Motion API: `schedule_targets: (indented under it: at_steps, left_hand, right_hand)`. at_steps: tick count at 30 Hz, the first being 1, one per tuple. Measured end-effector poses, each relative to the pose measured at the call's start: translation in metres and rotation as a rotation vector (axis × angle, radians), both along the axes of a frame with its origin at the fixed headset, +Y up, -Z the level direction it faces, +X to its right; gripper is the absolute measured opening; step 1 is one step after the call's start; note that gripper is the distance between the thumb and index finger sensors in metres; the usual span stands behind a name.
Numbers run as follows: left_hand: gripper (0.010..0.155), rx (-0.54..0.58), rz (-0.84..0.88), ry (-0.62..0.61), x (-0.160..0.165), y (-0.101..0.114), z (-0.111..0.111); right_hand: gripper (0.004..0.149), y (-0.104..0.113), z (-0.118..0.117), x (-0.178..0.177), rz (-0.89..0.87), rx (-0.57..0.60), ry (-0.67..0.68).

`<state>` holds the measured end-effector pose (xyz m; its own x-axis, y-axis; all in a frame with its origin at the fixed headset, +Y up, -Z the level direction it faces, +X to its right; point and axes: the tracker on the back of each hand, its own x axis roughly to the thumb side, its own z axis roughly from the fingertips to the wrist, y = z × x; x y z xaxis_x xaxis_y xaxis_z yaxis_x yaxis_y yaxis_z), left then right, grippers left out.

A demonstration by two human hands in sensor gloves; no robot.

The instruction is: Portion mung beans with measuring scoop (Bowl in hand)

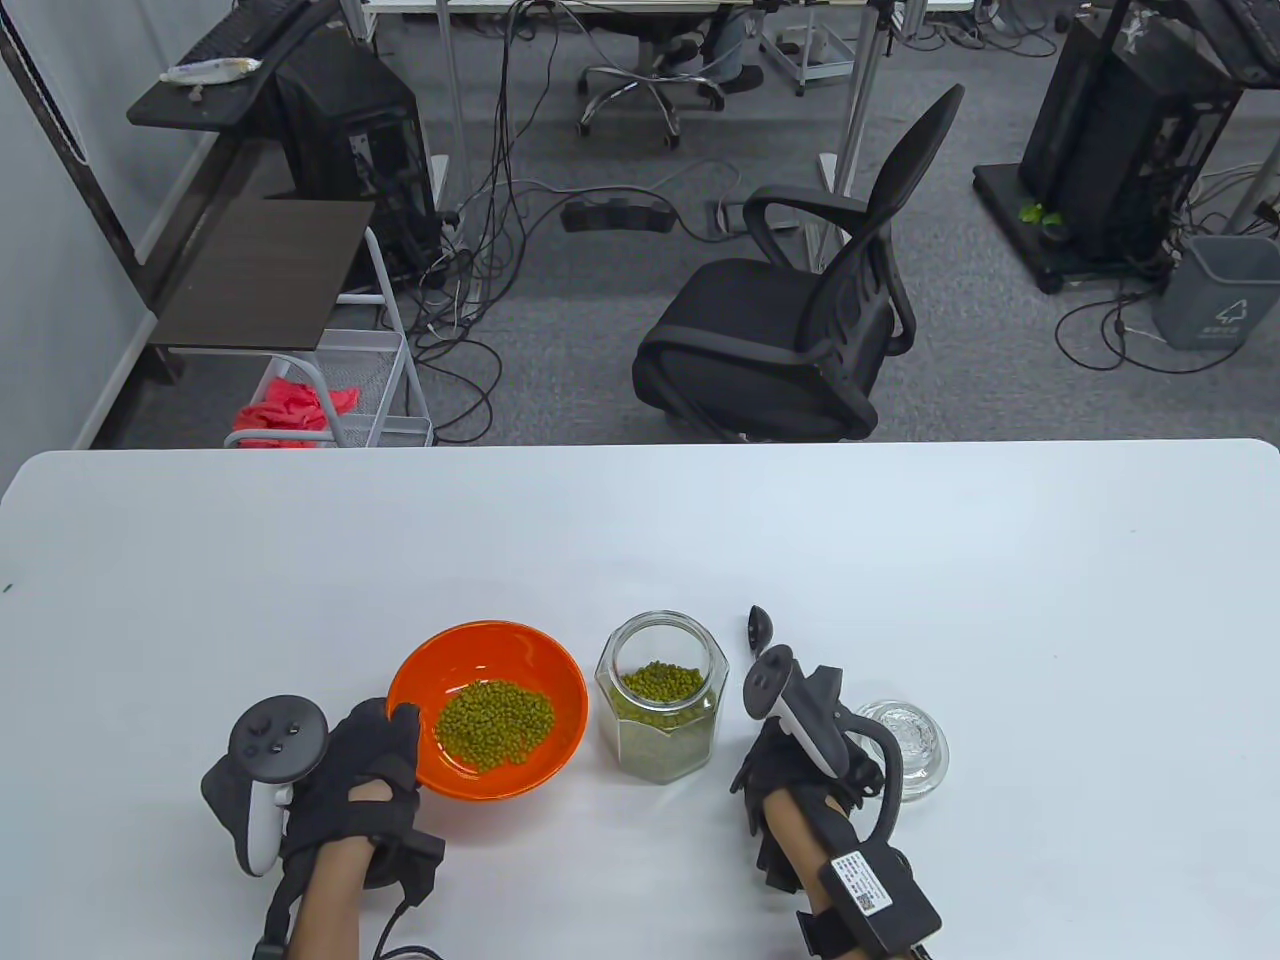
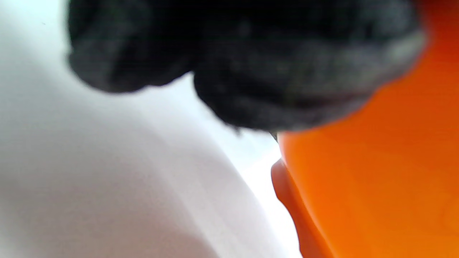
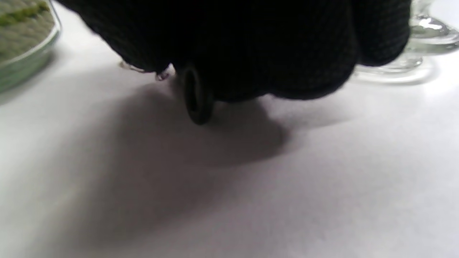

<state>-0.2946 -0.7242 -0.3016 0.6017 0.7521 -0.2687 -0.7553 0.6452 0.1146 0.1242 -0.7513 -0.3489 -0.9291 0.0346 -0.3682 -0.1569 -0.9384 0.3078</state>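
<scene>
An orange bowl [image 1: 540, 655] with a heap of mung beans [image 1: 495, 725] is on the white table [image 1: 640, 540]. My left hand [image 1: 395, 735] grips its left rim, thumb over the edge. In the left wrist view the gloved fingers [image 2: 251, 64] lie against the bowl's outer wall [image 2: 376, 179]. An open glass jar [image 1: 702, 632], partly filled with beans, stands right of the bowl. My right hand [image 1: 790, 770] holds a black measuring scoop [image 1: 758, 628] right of the jar. The scoop's head shows beyond the tracker. Its handle end [image 3: 195, 95] pokes out under the fingers.
The jar's glass lid [image 1: 905, 745] lies on the table just right of my right hand; it also shows in the right wrist view [image 3: 412, 53]. The jar's edge [image 3: 25, 50] is at that view's left. A black office chair [image 1: 790, 320] stands beyond the table's far edge.
</scene>
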Motion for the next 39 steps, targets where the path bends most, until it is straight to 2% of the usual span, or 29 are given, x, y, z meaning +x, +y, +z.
schedule_targets:
  at_steps: [17, 39]
  left_hand:
    - [0.053, 0.000, 0.000, -0.003, 0.000, 0.000, 0.000]
    - [0.052, 0.000, -0.003, -0.002, 0.000, 0.000, 0.000]
  right_hand:
    - [0.039, 0.000, -0.001, -0.001, 0.054, 0.021, -0.004]
    - [0.043, 0.010, 0.000, 0.009, 0.002, 0.048, -0.037]
